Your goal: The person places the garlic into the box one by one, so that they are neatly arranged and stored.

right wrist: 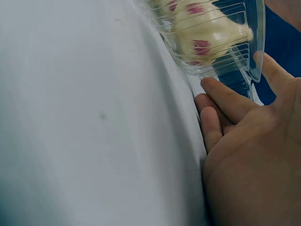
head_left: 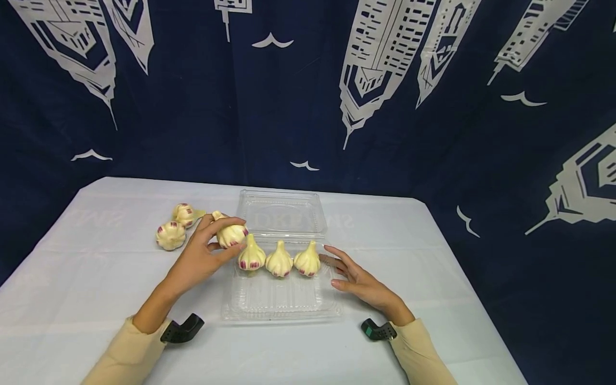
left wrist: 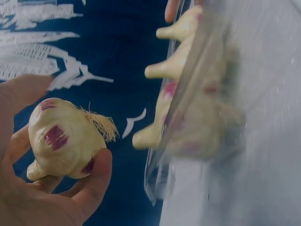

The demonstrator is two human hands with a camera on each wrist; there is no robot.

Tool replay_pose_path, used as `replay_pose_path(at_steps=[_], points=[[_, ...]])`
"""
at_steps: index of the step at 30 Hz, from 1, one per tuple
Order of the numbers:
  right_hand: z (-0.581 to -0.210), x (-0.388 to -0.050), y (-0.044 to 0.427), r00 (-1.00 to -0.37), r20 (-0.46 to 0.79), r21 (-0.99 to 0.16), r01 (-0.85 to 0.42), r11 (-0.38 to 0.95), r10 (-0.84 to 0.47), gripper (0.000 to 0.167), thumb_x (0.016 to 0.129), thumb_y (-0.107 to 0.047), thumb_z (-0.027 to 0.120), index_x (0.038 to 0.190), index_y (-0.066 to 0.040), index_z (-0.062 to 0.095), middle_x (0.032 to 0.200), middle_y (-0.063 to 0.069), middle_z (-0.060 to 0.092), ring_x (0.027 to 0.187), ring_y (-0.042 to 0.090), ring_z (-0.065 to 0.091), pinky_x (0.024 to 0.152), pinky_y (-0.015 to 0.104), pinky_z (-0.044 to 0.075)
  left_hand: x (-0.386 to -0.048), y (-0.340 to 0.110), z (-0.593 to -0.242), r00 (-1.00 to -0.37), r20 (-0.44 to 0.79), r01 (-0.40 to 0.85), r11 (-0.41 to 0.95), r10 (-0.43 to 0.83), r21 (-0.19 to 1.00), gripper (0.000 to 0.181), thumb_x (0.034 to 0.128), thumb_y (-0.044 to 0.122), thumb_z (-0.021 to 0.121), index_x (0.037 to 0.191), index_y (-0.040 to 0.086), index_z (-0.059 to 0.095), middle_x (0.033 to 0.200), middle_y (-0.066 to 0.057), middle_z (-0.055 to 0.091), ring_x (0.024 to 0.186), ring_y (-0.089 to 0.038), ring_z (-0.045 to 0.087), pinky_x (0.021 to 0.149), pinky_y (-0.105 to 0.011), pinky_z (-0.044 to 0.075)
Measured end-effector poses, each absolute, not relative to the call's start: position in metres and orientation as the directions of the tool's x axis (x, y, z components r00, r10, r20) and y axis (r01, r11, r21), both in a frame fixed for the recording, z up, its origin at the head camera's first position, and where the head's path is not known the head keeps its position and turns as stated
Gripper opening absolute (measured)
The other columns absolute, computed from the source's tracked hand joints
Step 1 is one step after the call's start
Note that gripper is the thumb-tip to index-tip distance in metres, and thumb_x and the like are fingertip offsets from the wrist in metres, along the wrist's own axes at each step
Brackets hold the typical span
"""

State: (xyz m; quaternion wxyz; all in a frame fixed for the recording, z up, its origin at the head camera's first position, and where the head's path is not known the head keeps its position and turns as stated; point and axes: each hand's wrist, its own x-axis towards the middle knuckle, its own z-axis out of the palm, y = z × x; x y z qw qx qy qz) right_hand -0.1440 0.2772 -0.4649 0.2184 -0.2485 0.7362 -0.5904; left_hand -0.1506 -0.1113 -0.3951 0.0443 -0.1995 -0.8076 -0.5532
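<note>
My left hand [head_left: 198,263] grips a garlic bulb [head_left: 232,236] between thumb and fingers, over the left side of a clear plastic clamshell box [head_left: 276,302]. In the left wrist view, this bulb shows purple patches and a tuft of roots [left wrist: 104,126]. Three garlic bulbs stand in a row across the back of the box's base: a left one [head_left: 251,255], a middle one [head_left: 279,261] and a right one [head_left: 307,260]. At the box's right side my right hand [head_left: 362,284] holds nothing, its fingers loosely spread by the wall; whether they touch it I cannot tell.
Two more garlic bulbs lie on the white table [head_left: 96,278] to the left: a front one [head_left: 170,236] and a back one [head_left: 184,214]. The box's lid [head_left: 281,208] lies folded open behind its base. A dark blue printed cloth [head_left: 192,107] hangs behind the table.
</note>
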Motion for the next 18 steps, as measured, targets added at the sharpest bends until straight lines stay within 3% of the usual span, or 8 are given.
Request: replay_pose_path(at_steps=[4, 10, 13, 18], points=[[-0.465, -0.143, 0.277, -0.779, -0.026, -0.978, -0.111, 0.178, -0.626, 0.074, 0.102, -0.012, 0.057, 0.161, -0.028, 0.014, 0.166, 0.011, 0.022, 0.152, 0.038, 0.014, 0.112, 0.019, 0.028, -0.145, -0.103, -0.392, -0.909, 0.289, 0.385, 0.340, 0.301, 0.858, 0.035, 0.0971, 0.022, 0.068, 0.131, 0.018, 0.063, 0.116, -0.004, 0.048, 0.104, -0.013, 0.051, 0.086, -0.025, 0.053], [-0.465, -0.143, 0.278, -0.778, -0.023, -0.978, -0.113, 0.175, -0.628, 0.074, 0.102, -0.012, 0.056, 0.161, -0.028, 0.014, 0.165, 0.012, 0.022, 0.152, 0.038, 0.015, 0.114, 0.024, 0.028, -0.140, -0.089, -0.389, -0.877, 0.306, 0.438, 0.355, 0.370, 0.826, 0.040, 0.0938, 0.018, 0.072, 0.132, 0.018, 0.063, 0.124, 0.000, 0.054, 0.111, -0.013, 0.055, 0.091, -0.038, 0.053], [-0.465, -0.144, 0.278, -0.775, -0.019, -0.980, -0.112, 0.167, -0.631, 0.074, 0.102, -0.011, 0.056, 0.161, -0.027, 0.015, 0.165, 0.012, 0.023, 0.151, 0.039, 0.016, 0.111, 0.020, 0.030, -0.138, -0.082, -0.391, -0.862, 0.313, 0.455, 0.335, 0.398, 0.825, 0.041, 0.0925, 0.017, 0.074, 0.132, 0.018, 0.063, 0.128, 0.000, 0.058, 0.116, -0.016, 0.056, 0.090, -0.037, 0.055], [-0.465, -0.144, 0.278, -0.777, -0.024, -0.979, -0.109, 0.173, -0.629, 0.074, 0.102, -0.011, 0.057, 0.161, -0.028, 0.015, 0.165, 0.010, 0.024, 0.151, 0.038, 0.018, 0.112, 0.023, 0.030, -0.136, -0.070, -0.397, -0.851, 0.303, 0.452, 0.305, 0.430, 0.838, 0.041, 0.0908, 0.014, 0.075, 0.130, 0.013, 0.064, 0.135, -0.004, 0.060, 0.121, -0.022, 0.057, 0.085, -0.029, 0.055]])
